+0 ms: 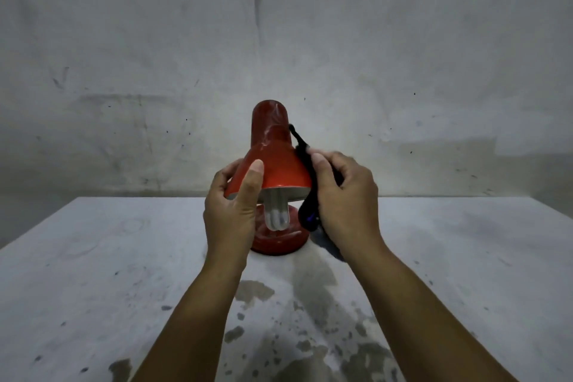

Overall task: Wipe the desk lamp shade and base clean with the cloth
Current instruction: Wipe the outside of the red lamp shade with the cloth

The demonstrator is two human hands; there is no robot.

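A red desk lamp stands mid-table, its cone shade [273, 149] tilted toward me with a white coiled bulb [278, 217] showing under the rim. The round red base [280, 242] sits behind and below the bulb. My left hand [232, 211] grips the shade's lower left rim, thumb laid up its front. My right hand [344, 198] holds a black cloth [305, 164] against the shade's right side. One end of the cloth trails up the shade's neck and the other hangs down past the rim.
The white table [108, 288] is stained, with dark damp patches [310, 335] near its front between my forearms. A grey, scuffed wall [279, 40] rises right behind the table's far edge, close behind the lamp.
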